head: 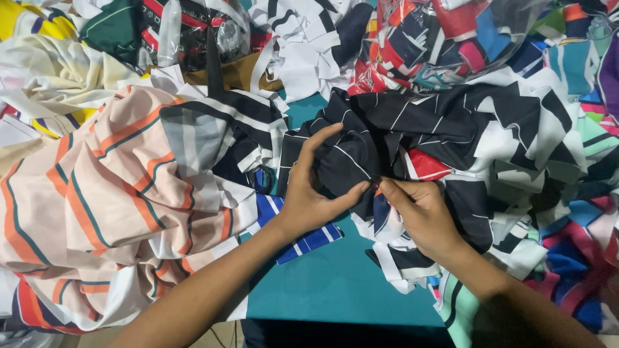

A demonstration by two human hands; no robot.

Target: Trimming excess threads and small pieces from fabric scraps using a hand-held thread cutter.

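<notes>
Both hands pinch the black white-lined fabric (361,148): the left hand (309,193) grip closes around a fold, the right hand (419,212) fingertips nip its edge above the teal desk (335,283).

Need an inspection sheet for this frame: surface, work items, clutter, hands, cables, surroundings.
Surface: teal table, mostly buried in fabric.
Work items: black cloth with thin white lines, bunched at centre, held by both hands.
Clutter: peach striped fabric on the left; blue striped scrap under the left wrist; black-and-white scraps on the right; clear bag of coloured scraps at top.
Hands: left hand grips the black cloth, thumb and fingers around a fold; right hand pinches its edge beside the left thumb.
Cables: nothing seen.
Surroundings: more fabric piles to every edge; a strip of floor at bottom left.
</notes>
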